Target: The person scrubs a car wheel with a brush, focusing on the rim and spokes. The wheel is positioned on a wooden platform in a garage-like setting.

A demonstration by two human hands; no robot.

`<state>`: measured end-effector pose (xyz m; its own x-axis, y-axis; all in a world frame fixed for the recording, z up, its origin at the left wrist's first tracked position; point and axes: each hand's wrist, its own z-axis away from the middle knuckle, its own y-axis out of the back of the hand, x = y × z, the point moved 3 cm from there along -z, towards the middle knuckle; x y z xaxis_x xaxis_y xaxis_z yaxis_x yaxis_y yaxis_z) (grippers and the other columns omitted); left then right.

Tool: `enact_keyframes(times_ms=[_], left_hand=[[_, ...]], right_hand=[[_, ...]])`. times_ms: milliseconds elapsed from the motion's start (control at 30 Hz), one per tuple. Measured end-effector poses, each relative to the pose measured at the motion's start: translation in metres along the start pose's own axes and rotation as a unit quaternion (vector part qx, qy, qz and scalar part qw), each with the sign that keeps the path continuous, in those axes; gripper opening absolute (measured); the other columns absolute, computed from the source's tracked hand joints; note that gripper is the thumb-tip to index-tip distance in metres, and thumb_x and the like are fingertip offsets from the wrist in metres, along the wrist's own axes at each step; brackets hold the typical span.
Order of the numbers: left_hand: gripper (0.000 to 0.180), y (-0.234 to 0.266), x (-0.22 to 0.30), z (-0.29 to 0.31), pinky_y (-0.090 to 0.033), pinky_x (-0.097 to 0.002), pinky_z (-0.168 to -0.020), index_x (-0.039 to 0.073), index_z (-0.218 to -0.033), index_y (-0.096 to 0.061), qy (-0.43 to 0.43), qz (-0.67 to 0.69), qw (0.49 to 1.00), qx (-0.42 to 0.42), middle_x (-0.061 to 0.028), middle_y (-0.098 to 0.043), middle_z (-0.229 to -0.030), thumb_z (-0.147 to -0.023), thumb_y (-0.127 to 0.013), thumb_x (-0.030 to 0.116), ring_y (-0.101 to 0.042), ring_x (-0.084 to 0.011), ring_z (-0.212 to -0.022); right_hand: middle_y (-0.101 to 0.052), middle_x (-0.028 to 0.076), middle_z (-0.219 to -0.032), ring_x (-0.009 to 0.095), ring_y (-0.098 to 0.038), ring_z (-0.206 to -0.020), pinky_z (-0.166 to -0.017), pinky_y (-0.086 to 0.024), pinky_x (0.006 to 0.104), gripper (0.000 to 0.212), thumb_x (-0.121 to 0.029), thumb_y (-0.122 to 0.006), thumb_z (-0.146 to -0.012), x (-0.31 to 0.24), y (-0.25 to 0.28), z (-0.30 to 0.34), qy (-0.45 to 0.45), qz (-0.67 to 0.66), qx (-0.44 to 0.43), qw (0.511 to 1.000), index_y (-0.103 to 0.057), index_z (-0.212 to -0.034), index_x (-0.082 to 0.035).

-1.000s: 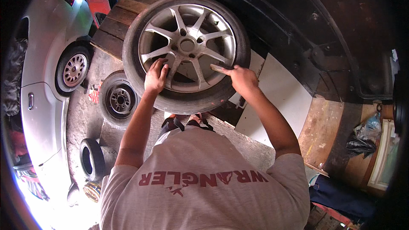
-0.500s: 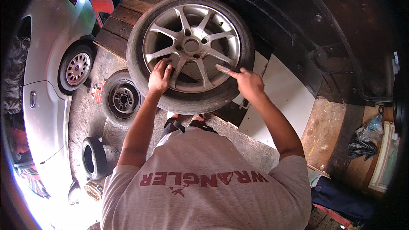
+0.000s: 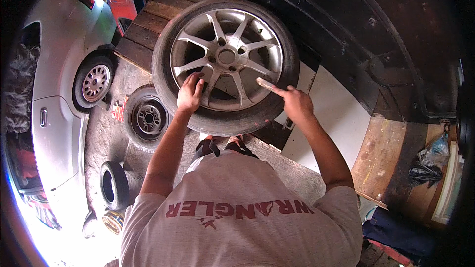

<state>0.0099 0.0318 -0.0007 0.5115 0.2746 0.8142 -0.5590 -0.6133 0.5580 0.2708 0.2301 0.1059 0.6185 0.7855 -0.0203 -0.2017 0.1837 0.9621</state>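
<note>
In front of me a large car wheel (image 3: 210, 76) lies face up, a black tyre (image 3: 166, 64) around a dusty silver alloy rim with several spokes. My left hand (image 3: 190, 94) rests on the rim's near left edge, its fingers stretched over a spoke's outer end and the thumb apart. Over the rim's near right side, my right hand (image 3: 297, 103) grips a short, flat tool with a pale tip (image 3: 267, 85). Its exact kind is unclear, and the grip hides its rear end. The tip points toward the spokes; whether it touches the rim cannot be told.
Wooden planks (image 3: 146, 24) lie under and behind the wheel. At left are a steel-rimmed wheel (image 3: 148, 117), a loose tyre (image 3: 114, 185) and a silver car (image 3: 59, 94). A white panel (image 3: 329, 116) and a large black panel (image 3: 341, 34) flank the right.
The whole view has shifted slightly, with the wheel now a little farther right and lower. My right hand and its tool have shifted slightly right relative to the rim. My left hand stays on the rim.
</note>
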Motion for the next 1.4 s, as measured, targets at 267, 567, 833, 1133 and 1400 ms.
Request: enact_keyframes(times_ms=[267,567,833,1133,1400], left_hand=[[0.04,-0.002,-0.001,-0.003,-0.045,-0.0425,-0.096,0.008,-0.122,-0.059,0.015,-0.014,1.0,-0.023,-0.0167,-0.061,-0.122,-0.1,-0.046,0.039,-0.055,-0.0373,-0.118],[0.041,-0.004,-0.003,-0.003,-0.045,-0.0424,-0.096,0.008,-0.12,-0.06,0.012,-0.01,1.0,-0.019,-0.0163,-0.062,-0.121,-0.1,-0.045,0.041,-0.056,-0.0377,-0.116],[0.038,-0.003,0.0,-0.004,-0.046,-0.0415,-0.095,0.009,-0.12,-0.061,-0.005,-0.003,1.0,-0.008,-0.0157,-0.063,-0.118,-0.1,-0.045,0.038,-0.058,-0.0367,-0.114],[0.039,-0.002,-0.002,-0.002,-0.046,-0.0407,-0.095,0.008,-0.12,-0.061,0.008,-0.008,1.0,-0.001,-0.016,-0.064,-0.117,-0.1,-0.046,0.039,-0.058,-0.0363,-0.113],[0.04,-0.007,-0.009,-0.005,-0.046,-0.04,-0.096,0.008,-0.12,-0.062,0.01,-0.011,1.0,0.0,-0.0156,-0.064,-0.117,-0.099,-0.049,0.039,-0.059,-0.0351,-0.113]], right_hand=[[-0.065,0.014,-0.107,0.033,-0.068,-0.093,-0.08,-0.056,0.0435,0.054,-0.002,-0.053,-0.089,-0.003,-0.005,-0.013,0.024,-0.03,0.043,0.998,-0.06,-0.131,-0.035],[-0.063,0.011,-0.092,0.031,-0.066,-0.086,-0.075,-0.054,0.0403,0.054,-0.008,-0.066,-0.085,0.037,0.018,0.015,-0.001,-0.114,0.09,0.989,-0.059,-0.133,-0.033],[-0.064,0.01,-0.096,0.032,-0.067,-0.085,-0.073,-0.055,0.0437,0.053,-0.008,-0.061,-0.087,0.031,-0.013,-0.011,0.057,-0.107,0.09,0.989,-0.06,-0.131,-0.037],[-0.067,0.022,-0.098,0.039,-0.066,-0.093,-0.081,-0.051,0.0464,0.052,-0.016,-0.062,-0.091,0.033,-0.011,0.004,-0.003,-0.213,-0.01,0.977,-0.051,-0.141,-0.026],[-0.063,0.029,-0.11,0.043,-0.064,-0.101,-0.087,-0.05,0.0485,0.052,-0.02,-0.054,-0.096,-0.008,-0.033,-0.009,-0.004,-0.276,-0.126,0.953,-0.04,-0.147,-0.014]])
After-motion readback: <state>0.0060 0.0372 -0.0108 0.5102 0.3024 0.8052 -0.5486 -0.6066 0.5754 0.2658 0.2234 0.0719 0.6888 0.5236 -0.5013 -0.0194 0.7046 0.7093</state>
